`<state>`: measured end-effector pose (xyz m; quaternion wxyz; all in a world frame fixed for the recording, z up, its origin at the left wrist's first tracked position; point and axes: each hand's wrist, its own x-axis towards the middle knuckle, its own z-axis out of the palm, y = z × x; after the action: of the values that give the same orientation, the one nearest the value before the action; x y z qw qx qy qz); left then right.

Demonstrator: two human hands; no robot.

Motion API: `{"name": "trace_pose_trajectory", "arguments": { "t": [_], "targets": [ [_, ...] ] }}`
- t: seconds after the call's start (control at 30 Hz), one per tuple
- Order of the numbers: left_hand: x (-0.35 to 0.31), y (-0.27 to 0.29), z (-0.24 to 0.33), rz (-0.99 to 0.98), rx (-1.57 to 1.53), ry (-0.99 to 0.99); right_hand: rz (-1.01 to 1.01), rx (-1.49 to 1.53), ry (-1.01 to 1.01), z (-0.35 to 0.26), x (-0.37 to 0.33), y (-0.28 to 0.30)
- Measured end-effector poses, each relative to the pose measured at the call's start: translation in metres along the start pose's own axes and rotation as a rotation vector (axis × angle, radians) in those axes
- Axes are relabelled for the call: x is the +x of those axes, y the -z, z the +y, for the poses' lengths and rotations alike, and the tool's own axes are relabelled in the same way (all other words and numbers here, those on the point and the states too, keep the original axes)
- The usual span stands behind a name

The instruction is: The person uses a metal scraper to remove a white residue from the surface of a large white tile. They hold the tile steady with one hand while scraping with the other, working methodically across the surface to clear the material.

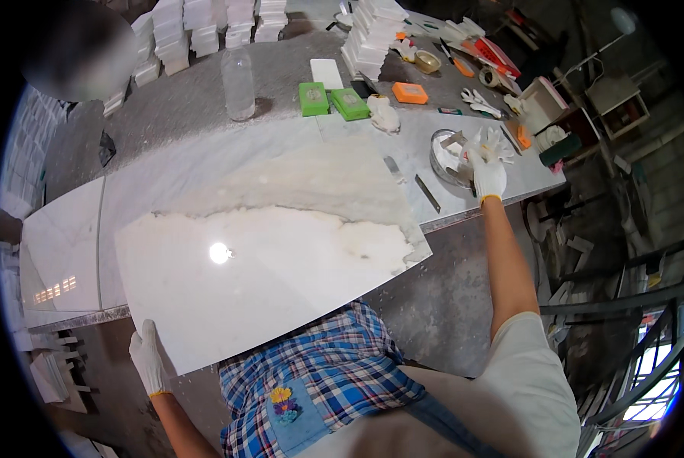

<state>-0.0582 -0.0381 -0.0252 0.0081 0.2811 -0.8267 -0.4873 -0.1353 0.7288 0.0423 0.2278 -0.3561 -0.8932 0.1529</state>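
Nearest, at six o'clock, was the person's plaid apron (311,359). Just above it the polished stone slab (273,278) lay from the middle toward eight o'clock, its near part jutting past the edge of the surface (166,126). It looked heavy for its thinness, stiff, slick on its glossy face and brittle at the corners; the sounder hold seemed to be at two opposite edges, with the palms underneath.

At eight o'clock the gloved left hand (150,360) was against the slab's left edge, its fingers close together; whether they curled beneath to grasp it could not be told.

Farther off, at two o'clock, a dark metal strip (427,193) lay near the bowl (438,162) of white paste. The gloved right hand (490,172) was at the bowl's right side, fingers loosely parted and partly bent; whether they gripped the rim or a tool could not be told.

Beyond stood two green blocks (313,99) at twelve o'clock, an orange block (410,93) at one, and a clear bottle (239,84) at eleven, with stacks of white tiles (170,38) behind it.
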Motion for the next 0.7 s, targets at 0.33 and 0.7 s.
{"name": "trace_pose_trajectory", "arguments": {
  "t": [0.33,0.7],
  "targets": [
    [-0.001,0.001,-0.006,0.005,-0.111,0.045,-0.184,-0.341,-0.018,0.012,0.037,-0.016],
    [-0.007,-0.001,0.003,-0.004,-0.155,0.029,0.045,-0.627,0.365,0.017,0.072,-0.035]
  ]
}}
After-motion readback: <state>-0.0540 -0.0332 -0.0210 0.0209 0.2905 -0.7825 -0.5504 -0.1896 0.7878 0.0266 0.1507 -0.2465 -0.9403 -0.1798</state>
